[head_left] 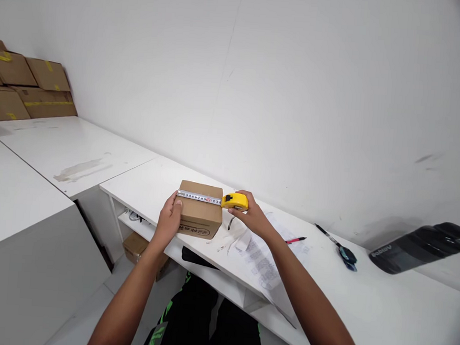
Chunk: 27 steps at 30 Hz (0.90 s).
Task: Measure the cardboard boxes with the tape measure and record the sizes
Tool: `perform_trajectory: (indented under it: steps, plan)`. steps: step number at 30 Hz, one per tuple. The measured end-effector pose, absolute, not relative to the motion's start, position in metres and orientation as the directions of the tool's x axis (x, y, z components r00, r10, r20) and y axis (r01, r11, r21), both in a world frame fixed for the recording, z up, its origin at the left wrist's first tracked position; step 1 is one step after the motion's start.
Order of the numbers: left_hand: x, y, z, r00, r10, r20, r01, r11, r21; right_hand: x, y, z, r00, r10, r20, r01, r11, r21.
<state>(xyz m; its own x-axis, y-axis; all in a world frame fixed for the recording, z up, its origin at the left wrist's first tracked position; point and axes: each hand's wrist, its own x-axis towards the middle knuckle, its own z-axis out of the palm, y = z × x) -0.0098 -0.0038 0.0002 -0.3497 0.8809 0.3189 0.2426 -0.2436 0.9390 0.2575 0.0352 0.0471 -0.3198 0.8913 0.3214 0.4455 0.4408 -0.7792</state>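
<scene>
A small brown cardboard box (200, 211) with dark printing on its front side sits on the white table. Across its top lies the extended blade of a tape measure (236, 201), whose yellow case is at the box's right edge. My right hand (253, 215) is closed around that case. At the box's left edge is my left hand (169, 215), thumb on the top face and fingertips by the blade's metal end. Whether those fingertips also pinch the blade, I cannot tell.
Printed papers (265, 259) and a red pen (296, 241) lie right of the box. Farther right are a dark strap-like item (344, 254) and a black bottle (421, 249) on its side. Cardboard boxes (42, 88) are stacked at far left. Below the tabletop (134, 184), another box (135, 246) stands.
</scene>
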Motion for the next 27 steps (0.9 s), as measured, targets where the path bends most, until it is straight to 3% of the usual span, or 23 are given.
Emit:
perform_trajectory:
  steps: [10, 22, 27]
  plan:
    - [-0.008, -0.006, 0.003, -0.358, 0.893, 0.272, 0.175, -0.222, 0.959, 0.257, 0.028, 0.045, -0.289, 0.876, 0.387, 0.557, 0.483, -0.676]
    - [-0.008, -0.012, -0.003, -0.378, 0.875, 0.302, 0.165, -0.257, 0.952, 0.230, 0.019, 0.055, -0.373, 0.799, 0.471, 0.695, 0.577, -0.428]
    - [-0.007, -0.019, -0.004, -0.378, 0.869, 0.318, 0.178, -0.268, 0.947, 0.195, 0.020, 0.072, -0.501, 0.727, 0.470, 0.738, 0.642, -0.206]
